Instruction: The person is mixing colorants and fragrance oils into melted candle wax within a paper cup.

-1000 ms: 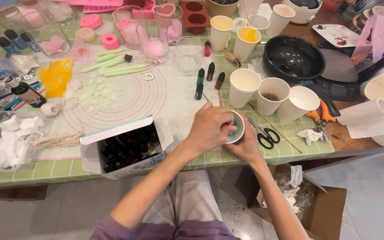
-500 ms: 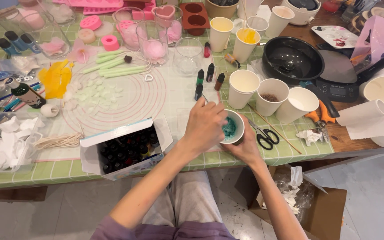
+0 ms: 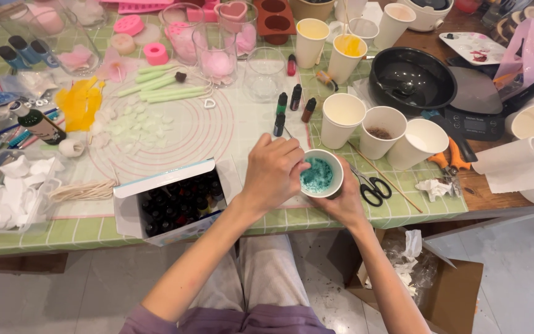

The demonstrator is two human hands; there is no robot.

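The small white paper cup (image 3: 321, 174) stands near the front edge of the table (image 3: 81, 232), its inside filled with crumbly teal-blue material that reaches partway up the wall. The left hand (image 3: 273, 173) is curled loosely over the cup's near-left side, its fingertips bent down at the rim; whether they pinch something thin there cannot be told (the knuckles hide it). The right hand (image 3: 344, 201) comes from below and wraps around the cup's lower right side, fingers closed on the wall, so the cup sits cradled between both hands. Black-handled scissors (image 3: 371, 185) lie just to the right of the cup, and an open white box of dark little bottles (image 3: 171, 201) rests to the left of the left hand.
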